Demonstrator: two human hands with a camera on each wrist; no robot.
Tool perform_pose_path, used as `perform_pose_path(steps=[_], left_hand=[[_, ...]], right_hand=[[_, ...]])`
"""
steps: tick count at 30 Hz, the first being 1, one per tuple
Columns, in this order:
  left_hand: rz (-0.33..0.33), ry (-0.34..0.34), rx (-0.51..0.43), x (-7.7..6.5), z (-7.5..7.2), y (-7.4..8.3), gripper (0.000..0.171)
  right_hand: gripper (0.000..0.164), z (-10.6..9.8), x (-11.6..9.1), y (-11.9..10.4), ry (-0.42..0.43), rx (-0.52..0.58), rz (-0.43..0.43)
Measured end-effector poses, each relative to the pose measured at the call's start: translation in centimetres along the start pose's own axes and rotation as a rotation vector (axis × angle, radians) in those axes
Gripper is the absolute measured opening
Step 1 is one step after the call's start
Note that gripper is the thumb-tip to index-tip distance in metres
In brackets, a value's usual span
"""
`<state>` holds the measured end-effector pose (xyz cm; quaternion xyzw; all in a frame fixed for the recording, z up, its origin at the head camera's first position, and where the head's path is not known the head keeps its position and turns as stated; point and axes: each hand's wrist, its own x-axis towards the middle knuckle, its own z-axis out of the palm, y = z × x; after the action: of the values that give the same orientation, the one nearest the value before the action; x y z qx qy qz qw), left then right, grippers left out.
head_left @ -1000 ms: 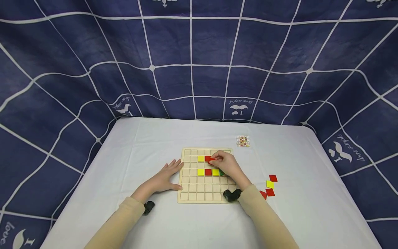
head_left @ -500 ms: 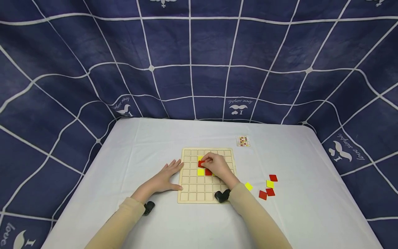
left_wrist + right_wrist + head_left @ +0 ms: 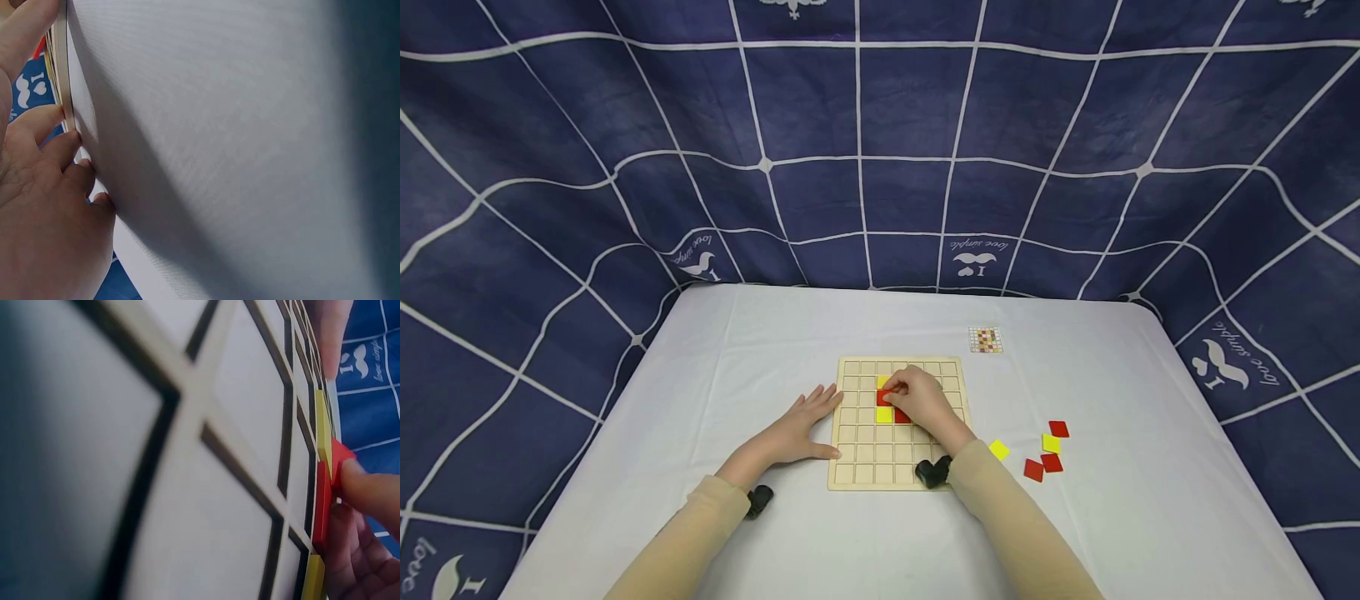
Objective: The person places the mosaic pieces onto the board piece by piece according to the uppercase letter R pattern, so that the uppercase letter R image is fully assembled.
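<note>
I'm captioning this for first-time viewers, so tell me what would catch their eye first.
The navy curtain, with its white grid, fills the background. Below it, on the white table, the right hand pinches a red tile at the pale board, while the left hand touches the board's left edge. Loose red and yellow tiles lie to the board's right.

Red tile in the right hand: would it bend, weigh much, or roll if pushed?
The red tile is probably stiff: no sag shows where the right hand pinches it. It is likely light, being much smaller than that hand. Its flat face and straight edges suggest sliding rather than rolling.
</note>
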<state>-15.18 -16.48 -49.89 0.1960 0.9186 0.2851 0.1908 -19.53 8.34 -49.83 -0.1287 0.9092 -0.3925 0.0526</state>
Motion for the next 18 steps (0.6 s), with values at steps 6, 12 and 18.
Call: perform_pose_path(steps=[6,12,18], left_hand=[[-0.005,0.000,-0.008,0.0,0.0,0.0,0.102],[0.007,-0.002,-0.016,-0.1,0.0,0.0,0.101],[0.009,-0.001,-0.008,0.0,0.0,-0.1,0.101]], right_hand=[[0.005,-0.1,-0.3,-0.4,-0.018,-0.068,-0.021],[0.008,-0.8,-0.9,-0.4,-0.016,-0.016,0.027],[0.008,-3.2,-2.3,0.4,0.046,0.058,0.078]])
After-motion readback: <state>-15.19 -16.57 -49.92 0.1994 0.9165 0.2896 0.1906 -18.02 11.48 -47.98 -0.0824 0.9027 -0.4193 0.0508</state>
